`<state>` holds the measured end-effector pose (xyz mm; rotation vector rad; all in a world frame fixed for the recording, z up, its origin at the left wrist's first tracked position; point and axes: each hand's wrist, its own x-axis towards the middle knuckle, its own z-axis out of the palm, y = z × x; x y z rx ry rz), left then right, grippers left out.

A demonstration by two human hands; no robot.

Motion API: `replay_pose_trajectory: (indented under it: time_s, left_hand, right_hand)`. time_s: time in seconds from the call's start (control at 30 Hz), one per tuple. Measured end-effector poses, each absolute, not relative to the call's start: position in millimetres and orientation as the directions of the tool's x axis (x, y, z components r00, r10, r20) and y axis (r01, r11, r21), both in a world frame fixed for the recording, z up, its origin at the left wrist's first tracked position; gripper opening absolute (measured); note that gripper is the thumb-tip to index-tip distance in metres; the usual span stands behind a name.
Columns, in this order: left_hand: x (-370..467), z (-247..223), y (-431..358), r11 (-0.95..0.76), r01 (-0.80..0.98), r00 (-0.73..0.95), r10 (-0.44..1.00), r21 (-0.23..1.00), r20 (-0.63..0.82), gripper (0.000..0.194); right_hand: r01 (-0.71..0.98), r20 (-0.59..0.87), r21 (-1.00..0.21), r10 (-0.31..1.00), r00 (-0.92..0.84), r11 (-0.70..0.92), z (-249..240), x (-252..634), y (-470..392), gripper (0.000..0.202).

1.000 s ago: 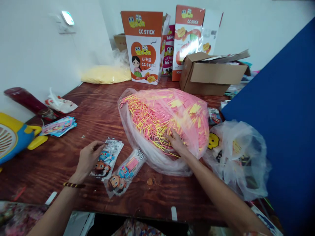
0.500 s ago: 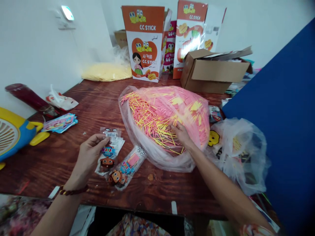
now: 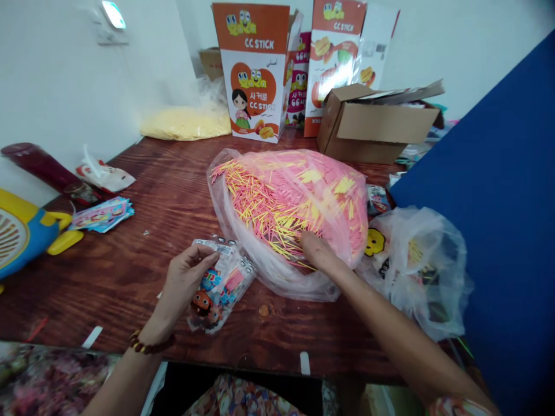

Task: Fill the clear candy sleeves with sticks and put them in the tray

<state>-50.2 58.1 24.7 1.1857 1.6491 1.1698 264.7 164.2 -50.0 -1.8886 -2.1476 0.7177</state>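
Near the counter's [image 3: 167, 190] front edge, our left hand [image 3: 184, 278] is pinching a pouch [image 3: 211, 281] slanting rightward toward the back edge; beyond it to the right, our right hand [image 3: 318, 252] is resting among the sticks [image 3: 255, 208]; we cannot tell its grip.

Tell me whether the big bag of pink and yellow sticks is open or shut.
Open. The bag gapes on its near side, sticks lie exposed at its mouth, and the right hand is in among them.

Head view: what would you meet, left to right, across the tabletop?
Yellow-and-blue object with a grille, blue-and-pink packets, left hand, large bag of pink and yellow sticks, smaller clear bag.
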Motion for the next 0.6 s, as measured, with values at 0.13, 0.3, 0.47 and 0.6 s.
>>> replay_pose_trajectory:
  time_s: [0.13, 0.3, 0.47, 0.6]
  left_hand:
    - [-75.9, 14.3, 69.9, 0.133, 0.369, -0.288, 0.957, 0.920, -0.023, 0.032]
    - [-109.6, -1.7, 82.6, 0.118, 0.599, -0.233, 0.972, 0.792, 0.032, 0.032]
    - [-118.8, -7.7, 85.9, 0.095, 0.685, -0.177, 0.983, 0.722, 0.039, 0.037]
    - [-124.5, -12.2, 88.2, 0.058, 0.725, -0.140, 0.988, 0.686, 0.065, 0.038]
  right_hand:
    - [0.793, -0.204, -0.609, 0.965, -0.168, 0.009, -45.0, 271.3, 174.9, 0.012]
    - [0.584, -0.213, -0.810, 0.956, -0.200, -0.059, -38.3, 282.6, 172.0, 0.015]
    - [0.004, -0.225, -0.973, 0.952, -0.210, -0.229, -36.9, 272.9, 160.1, 0.026]
    - [0.030, -0.066, -0.998, 0.994, -0.091, -0.063, -44.7, 263.3, 157.7, 0.025]
